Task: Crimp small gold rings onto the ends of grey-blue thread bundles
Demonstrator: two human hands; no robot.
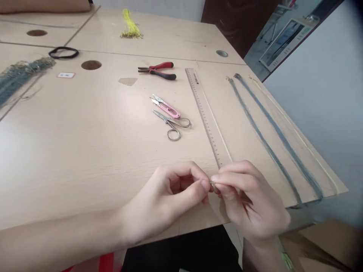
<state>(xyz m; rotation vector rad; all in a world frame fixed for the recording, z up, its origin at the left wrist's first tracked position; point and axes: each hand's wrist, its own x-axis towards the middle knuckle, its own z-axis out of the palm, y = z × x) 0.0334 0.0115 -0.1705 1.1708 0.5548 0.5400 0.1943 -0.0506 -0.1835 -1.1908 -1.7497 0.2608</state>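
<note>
Sliver (212, 183): tiny, thin, dull yellowish piece, too small to identify; located at the meeting fingertips, over the near part of the pale wood-grain tabletop (93, 166). Treat as clock centre; 12 o'clock points away from the body.
Left hand (161, 204): 8 o'clock; thumb and index finger pinched on the sliver.
Right hand (252, 196): between 3 and 4 o'clock; thumb and index finger closed on the sliver from the opposite side. Contact between the two hands: cannot be told.
Ruler: clear plastic straightedge (205, 109) at 12 o'clock; near end reaches the right hand in this view.
Cutters: silver metal scissors (168, 120) at 11 o'clock, blades together; pink-handled thread snips (170, 110) just beyond, tips parted.
Pliers: red-and-black-handled tool (152, 70) farther out at 11 o'clock, handles spread.
Threads: two slender blue-grey bundles (270, 121) and one pale yellow strand (295, 129), side by side at 2 o'clock; bright yellow bundle (130, 28), far 11 o'clock; thick blue-grey bundle (17, 81), 10 o'clock.
Band: black loop (64, 57), 10 o'clock, near the thick bundle's end.
</note>
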